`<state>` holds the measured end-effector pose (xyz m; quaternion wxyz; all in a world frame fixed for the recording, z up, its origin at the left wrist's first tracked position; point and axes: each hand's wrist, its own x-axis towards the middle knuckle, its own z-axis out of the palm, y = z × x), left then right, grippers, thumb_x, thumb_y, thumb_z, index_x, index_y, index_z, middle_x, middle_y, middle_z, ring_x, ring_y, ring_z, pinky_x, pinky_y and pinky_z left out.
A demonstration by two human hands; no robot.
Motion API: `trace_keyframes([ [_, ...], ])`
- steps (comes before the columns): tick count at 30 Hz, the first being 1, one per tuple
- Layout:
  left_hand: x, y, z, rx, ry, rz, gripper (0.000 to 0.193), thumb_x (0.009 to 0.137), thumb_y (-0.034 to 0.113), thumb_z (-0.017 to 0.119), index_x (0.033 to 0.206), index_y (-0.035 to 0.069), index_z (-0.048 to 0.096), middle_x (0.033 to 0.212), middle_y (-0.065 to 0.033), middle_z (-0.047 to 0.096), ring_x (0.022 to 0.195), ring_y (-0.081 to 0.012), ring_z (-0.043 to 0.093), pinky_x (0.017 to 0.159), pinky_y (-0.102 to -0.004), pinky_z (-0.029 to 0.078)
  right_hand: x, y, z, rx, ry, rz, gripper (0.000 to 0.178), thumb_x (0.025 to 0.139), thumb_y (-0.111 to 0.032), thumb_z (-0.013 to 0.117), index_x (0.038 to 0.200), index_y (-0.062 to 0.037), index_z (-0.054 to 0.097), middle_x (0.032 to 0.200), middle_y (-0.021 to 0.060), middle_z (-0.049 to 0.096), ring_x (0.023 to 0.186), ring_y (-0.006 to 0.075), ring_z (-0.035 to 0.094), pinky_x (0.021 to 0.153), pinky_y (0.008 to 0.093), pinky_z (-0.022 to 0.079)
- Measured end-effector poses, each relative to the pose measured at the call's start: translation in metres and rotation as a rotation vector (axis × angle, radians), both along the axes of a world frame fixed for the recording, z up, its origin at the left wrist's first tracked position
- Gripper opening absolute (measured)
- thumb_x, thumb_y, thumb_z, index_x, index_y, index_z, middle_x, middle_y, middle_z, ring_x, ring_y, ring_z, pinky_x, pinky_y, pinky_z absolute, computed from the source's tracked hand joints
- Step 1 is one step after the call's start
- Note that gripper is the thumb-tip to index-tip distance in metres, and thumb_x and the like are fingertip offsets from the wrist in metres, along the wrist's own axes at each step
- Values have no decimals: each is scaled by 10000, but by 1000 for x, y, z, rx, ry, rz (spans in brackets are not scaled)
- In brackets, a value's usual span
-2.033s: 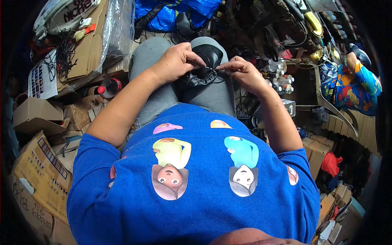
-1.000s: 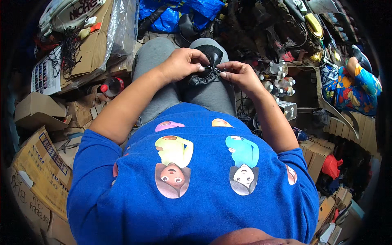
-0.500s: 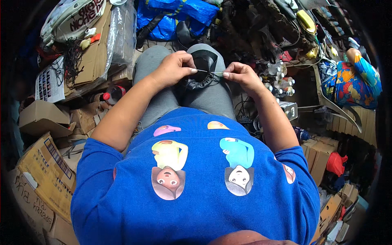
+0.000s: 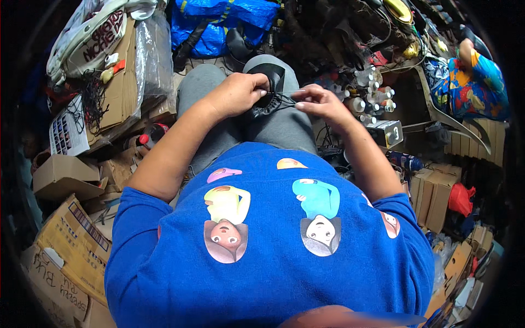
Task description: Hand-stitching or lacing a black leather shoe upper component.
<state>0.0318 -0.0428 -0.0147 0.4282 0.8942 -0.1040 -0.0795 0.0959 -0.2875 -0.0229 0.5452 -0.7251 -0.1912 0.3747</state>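
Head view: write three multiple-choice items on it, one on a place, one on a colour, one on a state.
1. Where does the black shoe rest?
A. on the person's lap
B. on a cardboard box
C. on a shelf

2. What colour is the big bag beyond the knees?
A. red
B. blue
C. white

3. What is the right hand doing?
A. lying flat and open
B. pinching a thin black lace
C. gripping a bottle

Answers: 1 A, it sits on the grey trousers under the left hand; 2 B, its fabric is blue; 3 B, fingertips are closed on the lace.
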Motion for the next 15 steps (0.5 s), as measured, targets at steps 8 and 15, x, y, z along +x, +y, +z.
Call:
trace_keyframes([
  [8, 1, 5, 4, -10, 23, -43, 113, 796, 72, 578, 901, 30, 587, 808, -151, 621, 758, -254, 617, 694, -334, 469, 17, -26, 15, 77, 38, 3, 121, 769, -162, 676, 780, -47, 643, 938, 14, 530, 895, 97, 508, 808, 239, 393],
  [15, 7, 3, 3, 105, -123, -86, 118, 796, 126, 569, 895, 73, 605, 805, -143, 640, 799, -327, 618, 702, -413, 490, 60, -7, 18, -237, -591, -82, 192, 772, -212, 676, 864, -45, 659, 972, 80, 544, 896, 193, 568, 773, 314, 473],
])
